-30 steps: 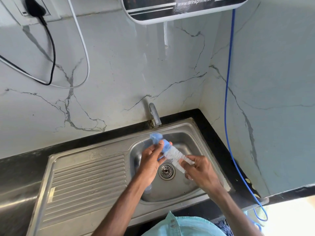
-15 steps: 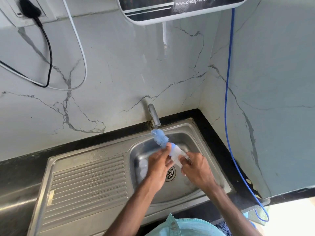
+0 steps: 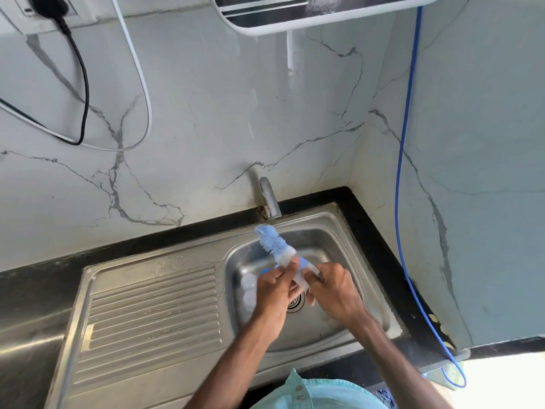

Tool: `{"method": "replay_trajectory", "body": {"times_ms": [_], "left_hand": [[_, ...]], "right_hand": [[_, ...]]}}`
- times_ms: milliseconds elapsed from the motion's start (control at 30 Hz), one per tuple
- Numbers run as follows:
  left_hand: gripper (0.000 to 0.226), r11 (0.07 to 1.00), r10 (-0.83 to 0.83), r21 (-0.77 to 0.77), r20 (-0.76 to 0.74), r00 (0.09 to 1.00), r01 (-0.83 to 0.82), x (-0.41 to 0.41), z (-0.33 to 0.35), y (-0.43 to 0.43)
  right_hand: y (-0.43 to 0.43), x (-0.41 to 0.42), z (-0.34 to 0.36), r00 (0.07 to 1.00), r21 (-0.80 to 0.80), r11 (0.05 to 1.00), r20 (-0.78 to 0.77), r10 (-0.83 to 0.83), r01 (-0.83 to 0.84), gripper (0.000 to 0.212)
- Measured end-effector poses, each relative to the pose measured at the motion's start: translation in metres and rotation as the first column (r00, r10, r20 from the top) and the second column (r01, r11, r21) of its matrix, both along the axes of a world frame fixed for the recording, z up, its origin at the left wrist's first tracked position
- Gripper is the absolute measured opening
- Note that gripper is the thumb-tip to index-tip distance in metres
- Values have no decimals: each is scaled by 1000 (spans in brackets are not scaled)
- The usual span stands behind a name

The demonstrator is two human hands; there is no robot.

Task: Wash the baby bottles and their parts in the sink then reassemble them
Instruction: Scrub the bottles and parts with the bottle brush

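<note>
**Over the sink basin, both hands on a bottle brush**

Above the basin [image 3: 339, 249] of a steel sink [image 3: 153, 305], the two hands meet just below the tap [image 3: 269, 202]. The left hand [image 3: 274, 287] has its fingers curled round a bottle brush [image 3: 269, 239] just under the bristles. The blue bristle head, white at its base, sticks out past the fingertips and points up and left toward the tap. The right hand [image 3: 337, 290] is clenched on a pale translucent piece [image 3: 300, 280] that runs between the two hands. The fingers hide too much of it to tell whether it is a bottle or the brush's own handle.

Two clear round bottle parts [image 3: 249, 281] lie on the basin floor at its left side, partly behind the left hand, with a small blue part [image 3: 264, 271] just beside them. The drain [image 3: 295, 304] shows between the two wrists.

A black surface [image 3: 371, 231] borders the sink on the back and right. On the marble-patterned wall [image 3: 206, 128], a black cable [image 3: 84, 90] and a white cable [image 3: 146, 93] loop down at the left. A blue hose [image 3: 402, 160] hangs down the right corner from a water purifier [image 3: 295, 16].
</note>
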State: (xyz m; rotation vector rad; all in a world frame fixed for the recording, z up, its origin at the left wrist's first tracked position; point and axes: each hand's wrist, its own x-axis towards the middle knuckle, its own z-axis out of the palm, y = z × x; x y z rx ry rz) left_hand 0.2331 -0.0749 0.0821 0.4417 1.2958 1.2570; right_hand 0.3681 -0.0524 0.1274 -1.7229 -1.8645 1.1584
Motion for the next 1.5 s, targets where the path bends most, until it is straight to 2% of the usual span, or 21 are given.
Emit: {"method": "replay_trajectory", "body": {"times_ms": [100, 167, 333, 500, 600, 700, 733, 800, 867, 967, 1033, 1100, 1200, 1267, 1367, 1500], "left_hand": [[31, 981, 192, 2, 27, 981, -193, -36, 2, 24], [32, 974, 226, 9, 35, 973, -227, -47, -2, 31], [36, 1000, -17, 15, 14, 1000, 16, 3, 4, 2], [50, 990, 137, -34, 53, 989, -136, -38, 2, 31], [27, 999, 45, -20, 52, 998, -44, -25, 9, 25], [38, 997, -71, 45, 9, 997, 70, 7, 12, 3], [37, 998, -52, 48, 10, 999, 52, 4, 11, 4], [28, 995, 94, 36, 13, 996, -94, -21, 10, 20], [30, 991, 135, 4, 11, 991, -135, -42, 6, 33], [33, 999, -12, 33, 1, 1000, 12, -16, 10, 12], [53, 994, -92, 56, -22, 996, 93, 4, 5, -2], [55, 998, 5, 61, -17, 1000, -4, -8, 3, 3], [42, 977, 213, -2, -36, 976, -214, -38, 6, 24], [32, 967, 253, -41, 22, 967, -252, -43, 3, 26], [38, 994, 101, -59, 72, 992, -97, -27, -1, 11], [51, 995, -101, 28, 72, 992, 100, 3, -6, -8]], "right_hand": [[-14, 6, -4, 998, -10, 998, 19, 59, -59, 45], [-19, 6, -6, 997, -2, 998, 36, 69, -69, 46], [0, -2, 5, 999, 22, 999, -19, -36, 36, 41], [-17, 13, 6, 999, -22, 999, -24, 49, -50, 39], [-8, 9, 6, 1000, 17, 1000, -19, -12, 12, 41], [0, 0, 10, 997, 62, 996, -52, -63, 66, 43], [-2, 0, 10, 997, 66, 996, -60, -51, 55, 43], [-11, 6, 7, 998, 52, 999, -57, 8, -6, 41], [-17, 10, 4, 998, 33, 999, -48, 38, -37, 41], [-7, 4, 5, 999, 54, 998, -46, -24, 27, 39], [-2, -2, 9, 998, 67, 997, -48, -39, 42, 39], [-7, -1, 9, 998, 80, 997, -65, -8, 14, 39], [-21, 5, 3, 998, 72, 997, -38, 44, -41, 39], [-25, 8, -2, 998, 72, 996, -11, 55, -54, 38], [-24, 8, -4, 999, 52, 998, -35, 23, -22, 36], [-16, 4, 4, 993, 15, 1000, -114, -17, 19, 36]]}}
